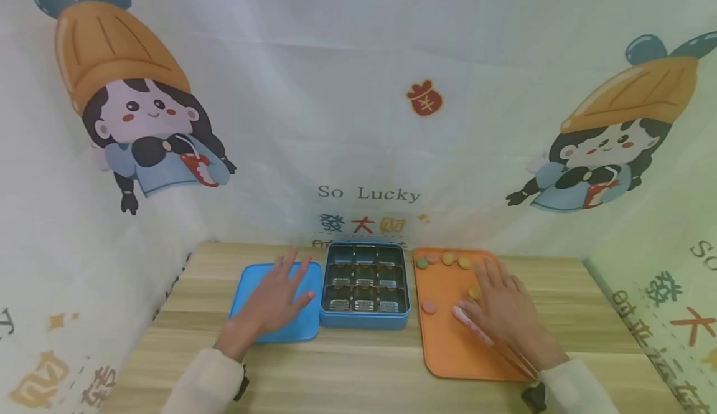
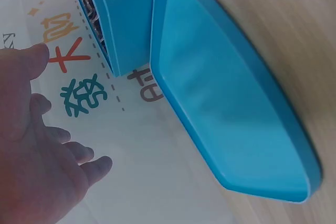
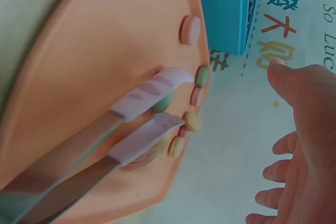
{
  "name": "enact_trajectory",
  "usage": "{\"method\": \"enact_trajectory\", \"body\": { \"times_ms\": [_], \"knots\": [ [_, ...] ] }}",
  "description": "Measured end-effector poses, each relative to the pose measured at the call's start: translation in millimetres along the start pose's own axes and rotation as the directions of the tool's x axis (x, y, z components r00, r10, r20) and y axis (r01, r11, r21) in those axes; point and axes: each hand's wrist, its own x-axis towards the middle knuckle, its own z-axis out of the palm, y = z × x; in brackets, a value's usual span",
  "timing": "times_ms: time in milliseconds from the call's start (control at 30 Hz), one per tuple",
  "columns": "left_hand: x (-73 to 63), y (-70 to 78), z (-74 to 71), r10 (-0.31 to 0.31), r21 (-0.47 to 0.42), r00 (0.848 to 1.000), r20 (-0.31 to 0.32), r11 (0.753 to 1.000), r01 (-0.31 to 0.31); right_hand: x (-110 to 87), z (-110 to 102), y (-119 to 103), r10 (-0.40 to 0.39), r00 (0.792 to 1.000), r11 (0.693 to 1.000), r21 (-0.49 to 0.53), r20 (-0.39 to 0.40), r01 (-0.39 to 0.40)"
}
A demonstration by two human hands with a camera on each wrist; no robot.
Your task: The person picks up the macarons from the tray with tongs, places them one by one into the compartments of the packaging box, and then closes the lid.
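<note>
Over the blue lid (image 1: 297,328), my left hand (image 1: 279,299) is held flat with fingers spread. The left wrist view shows the lid's hollow side (image 2: 226,93) facing up and that hand (image 2: 42,145) holding nothing. My right hand (image 1: 501,302) is stretched out above the orange tray (image 1: 448,358), also with nothing in its fingers. Below it, tongs (image 3: 152,95) with metal arms and pale tips lie on the tray. Around the tips are several macarons: a pink one (image 3: 190,30), a green one (image 3: 201,76) and a yellow one (image 3: 192,121) among them. My right hand hides part of the tray in the head view.
Between lid and tray stands an uncovered blue tin (image 1: 364,320), its insert divided into several small compartments. All rest on a wood-grain table (image 1: 358,376). A printed white cloth (image 1: 358,121) hangs right behind the table and along both sides.
</note>
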Motion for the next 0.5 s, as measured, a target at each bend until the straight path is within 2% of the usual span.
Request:
{"method": "enact_trajectory", "body": {
  "times_ms": [300, 500],
  "knots": [
    [-2.9, 1.5, 6.0, -0.052, -0.113, 0.998, 0.030, 0.992, 0.055, -19.3, 9.0, 13.5, 0.022, 0.998, 1.000, -0.007, 0.057, -0.022],
    [0.2, 4.9, 8.9, -0.086, -0.207, 0.994, 0.060, 0.974, 0.097, -33.0, 11.0, 19.2, 0.025, 0.998, 0.999, -0.042, 0.049, -0.023]
  ]
}}
